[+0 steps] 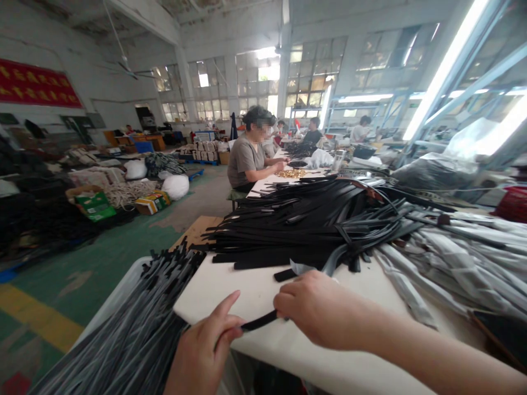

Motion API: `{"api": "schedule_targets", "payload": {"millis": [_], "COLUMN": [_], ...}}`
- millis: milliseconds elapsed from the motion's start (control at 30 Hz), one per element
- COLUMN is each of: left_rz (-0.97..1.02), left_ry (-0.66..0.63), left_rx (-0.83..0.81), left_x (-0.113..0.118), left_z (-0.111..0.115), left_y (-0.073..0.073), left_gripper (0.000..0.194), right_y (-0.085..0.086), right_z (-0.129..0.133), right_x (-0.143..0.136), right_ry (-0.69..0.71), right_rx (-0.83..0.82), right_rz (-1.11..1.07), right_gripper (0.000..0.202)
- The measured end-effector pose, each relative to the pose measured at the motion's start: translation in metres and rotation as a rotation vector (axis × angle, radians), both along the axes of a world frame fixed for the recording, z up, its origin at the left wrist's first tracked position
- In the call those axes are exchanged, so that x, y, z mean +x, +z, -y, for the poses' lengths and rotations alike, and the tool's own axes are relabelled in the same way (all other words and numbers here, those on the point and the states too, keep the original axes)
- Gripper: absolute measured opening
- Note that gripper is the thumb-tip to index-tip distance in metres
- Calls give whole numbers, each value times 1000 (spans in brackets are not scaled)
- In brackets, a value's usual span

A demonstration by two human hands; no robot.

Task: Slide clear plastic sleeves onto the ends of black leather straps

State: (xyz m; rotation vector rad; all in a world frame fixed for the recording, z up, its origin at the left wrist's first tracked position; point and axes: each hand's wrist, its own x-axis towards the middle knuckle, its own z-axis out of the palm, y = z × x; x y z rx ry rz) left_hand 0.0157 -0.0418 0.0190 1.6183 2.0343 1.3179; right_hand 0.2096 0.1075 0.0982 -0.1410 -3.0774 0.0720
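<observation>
Both my hands grip one black strap (pixel 259 321) near the front left corner of the white table (pixel 230 291). My left hand (pixel 203 348) pinches its near end with the index finger sticking up. My right hand (pixel 319 310) closes over the other end. Just beyond lies a big heap of black straps (pixel 304 225). To the right is a pile of straps wrapped in clear plastic sleeves (pixel 453 247). Below the table's left edge, a white bin (pixel 119 293) holds many sleeved straps (pixel 135 334).
A seated person in a grey shirt (pixel 247 159) works further along the table beside a pile of gold parts (pixel 290 173). More people sit behind. Boxes, sacks and rope (pixel 123 189) cover the green floor at left. A dark tray corner (pixel 500 332) sits at right.
</observation>
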Motion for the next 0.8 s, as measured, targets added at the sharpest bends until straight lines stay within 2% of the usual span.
{"api": "schedule_targets", "payload": {"millis": [133, 200, 300, 367, 500, 567, 667, 733, 800], "left_rz": [-230, -312, -380, -361, -239, -196, -200, -210, -191], "left_ry": [-139, -179, -177, -160, -196, -192, -82, -14, -26], "left_rx": [112, 128, 103, 62, -41, -90, -144, -171, -206], "left_x": [2, -1, -7, -7, -3, -10, -29, -36, -36], "left_z": [1, 3, 4, 1, -1, 3, 12, 15, 13], "left_y": [-12, -16, -19, -18, -11, -8, -7, -8, -10], "left_gripper": [51, 55, 60, 64, 63, 59, 54, 51, 50], "right_y": [-24, -32, -33, -31, -29, -28, -23, -22, -23], "right_z": [24, 22, 7, 1, 11, 13, 4, 0, 4], "right_x": [-12, -11, -2, 2, -5, -9, -8, -10, -18], "right_ry": [54, 12, -113, -136, -10, 29, -60, -99, -63], "right_rx": [32, -3, -50, -54, -18, -9, 9, 12, -3], "right_rz": [-8, -31, 5, 33, -3, -16, 40, 78, 80], "right_gripper": [7, 11, 26, 25, 14, 19, 28, 22, 14]}}
